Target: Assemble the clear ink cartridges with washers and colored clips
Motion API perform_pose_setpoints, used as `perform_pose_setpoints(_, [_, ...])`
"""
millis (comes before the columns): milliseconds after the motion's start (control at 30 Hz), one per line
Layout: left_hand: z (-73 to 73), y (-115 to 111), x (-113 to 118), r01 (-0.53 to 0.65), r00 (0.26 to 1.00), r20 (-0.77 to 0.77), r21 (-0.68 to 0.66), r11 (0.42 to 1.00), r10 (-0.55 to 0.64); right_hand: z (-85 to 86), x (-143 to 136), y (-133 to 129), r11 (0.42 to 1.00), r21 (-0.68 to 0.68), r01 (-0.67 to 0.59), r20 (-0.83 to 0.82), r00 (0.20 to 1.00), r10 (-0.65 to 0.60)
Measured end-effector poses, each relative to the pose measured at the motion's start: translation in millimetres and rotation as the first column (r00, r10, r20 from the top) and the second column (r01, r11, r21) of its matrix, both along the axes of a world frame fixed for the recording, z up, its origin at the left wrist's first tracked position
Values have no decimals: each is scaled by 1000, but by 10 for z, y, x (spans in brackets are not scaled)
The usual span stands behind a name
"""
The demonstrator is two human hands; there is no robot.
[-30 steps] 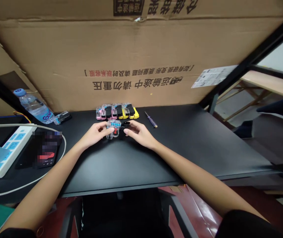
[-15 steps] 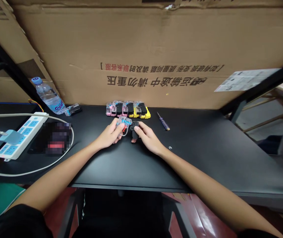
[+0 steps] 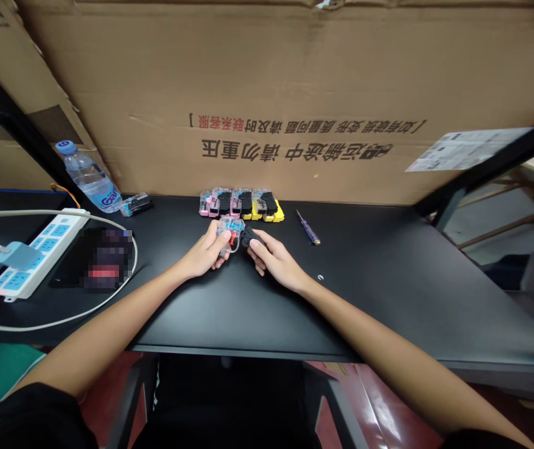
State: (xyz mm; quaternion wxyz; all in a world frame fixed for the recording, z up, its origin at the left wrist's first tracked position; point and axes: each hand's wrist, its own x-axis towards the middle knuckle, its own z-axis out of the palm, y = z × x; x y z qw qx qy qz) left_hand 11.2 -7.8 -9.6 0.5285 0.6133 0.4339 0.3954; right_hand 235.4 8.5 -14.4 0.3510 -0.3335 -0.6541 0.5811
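Observation:
My left hand (image 3: 207, 251) is closed round a clear plastic housing (image 3: 232, 226) with blue and red parts inside and a pale loop at its lower right. Just right of it, my right hand (image 3: 273, 259) grips a black part (image 3: 247, 236) with a round feature, its thumb on top. The two pieces are very close; whether they touch is unclear. Behind my hands stands a row of clear, black, pink and yellow modules (image 3: 242, 204) on the black table (image 3: 248, 312).
A screwdriver (image 3: 308, 227) and a small white piece (image 3: 321, 277) lie to the right. At the left are a water bottle (image 3: 90, 178), a clear-and-black module (image 3: 136, 204), a power strip (image 3: 37, 255), a dark device (image 3: 91, 259) and a looping cable (image 3: 137, 249). Cardboard (image 3: 304, 75) stands behind.
The black part in my right hand has tilted from upright to slanting, and my right fingers have curled under it. The view has shifted slightly.

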Motion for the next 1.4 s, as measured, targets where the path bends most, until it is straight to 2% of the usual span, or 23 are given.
perform_pose_setpoints(300, [24, -52, 19, 88, 985, -156, 58, 994, -78, -66, 3, 12, 1000, 7, 17, 21, 1000, -18])
perform_pose_setpoints(533, [9, -36, 51, 8, 1000, 1, -36, 999, -8, -42, 22, 21, 996, -87, 17, -70, 997, -23])
perform_pose_setpoints(733, [9, -29, 29, -38, 999, -28, 5, 999, 38, -56, 14, 0, 1000, -17, 10, 17, 1000, -10])
perform_pose_setpoints(933, [6, -65, 55, 37, 998, -49, 30, 999, -36, -83, 20, -3, 999, 39, -14, 69, 998, 11])
perform_pose_setpoints(1067, [2, -80, 61, 59, 993, -105, 62, 996, -53, -91, 23, -4, 999, 45, -7, 68, 998, 4])
perform_pose_setpoints(1233, [-2, -87, 52, 33, 977, -211, 141, 989, -2, -98, 11, -6, 997, 77, -8, 112, 994, -1])
perform_pose_setpoints(1400, [-5, -77, 50, 95, 991, -89, -29, 995, -97, -70, 1, 1, 999, 50, -15, 80, 997, 11])
